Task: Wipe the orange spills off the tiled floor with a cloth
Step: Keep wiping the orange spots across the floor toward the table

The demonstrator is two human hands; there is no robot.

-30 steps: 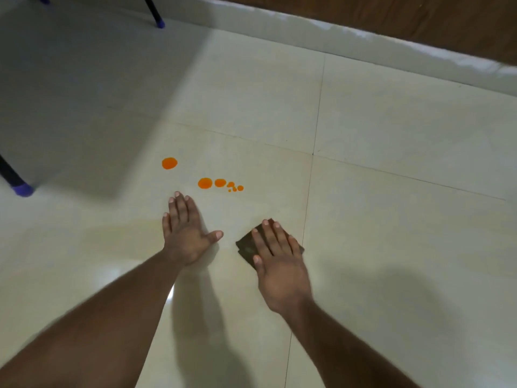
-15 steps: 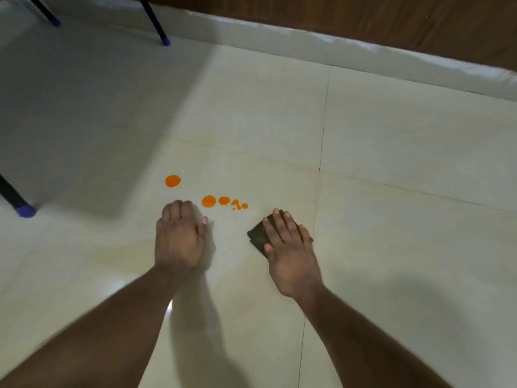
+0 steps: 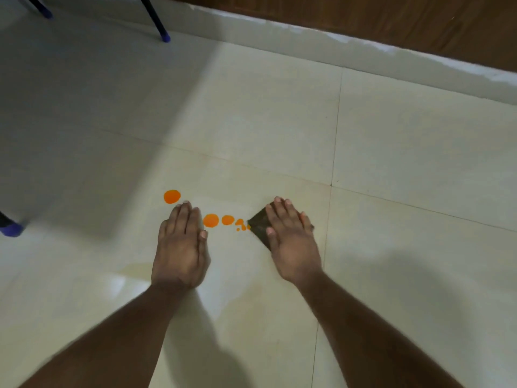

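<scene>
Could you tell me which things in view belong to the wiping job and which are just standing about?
Job:
- orange spills
- dark cloth, pressed flat under the right hand
- tiled floor
- left hand, flat on the floor

Standing about:
- blue-tipped furniture legs
- wooden panel

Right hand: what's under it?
Under the right hand a dark cloth lies pressed flat on the floor. Its left corner shows, meeting the small orange drops; the rest is covered.
</scene>
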